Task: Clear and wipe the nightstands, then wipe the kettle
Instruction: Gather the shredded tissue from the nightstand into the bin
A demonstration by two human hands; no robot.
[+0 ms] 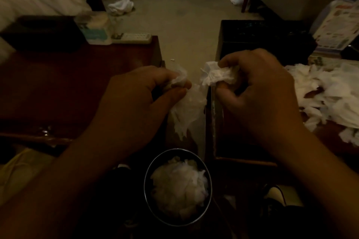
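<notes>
Sitting nearest, on the floor between the two nightstands, a round metal bin (pixel 177 187) is stuffed to its rim with crumpled white tissue. Above it both hands meet over the gap. The left hand (pixel 139 101) has its grip clenched on a wad of tissue (pixel 184 103), thumb and fingertips pinching the top while a ragged tail hangs down toward the bin. The right hand (pixel 258 91) pinches a second crumpled tissue (pixel 215 75) between thumb and curled fingers, just off the near left corner of the right surface (pixel 242 141). The two wads sit close together, whether touching I cannot tell.

The left surface (pixel 58 87) is dark reddish wood; along its far edge stand a black tissue box (pixel 42 33), a cylindrical wipes tub (pixel 95 27) and a pale remote (pixel 134 38). On the right surface a heap of loose tissues (pixel 326 91) spreads along the right edge, with a printed leaflet (pixel 338 25) at the far right corner. Beyond, scattered tissues (pixel 121 6) litter the floor (pixel 184 15).
</notes>
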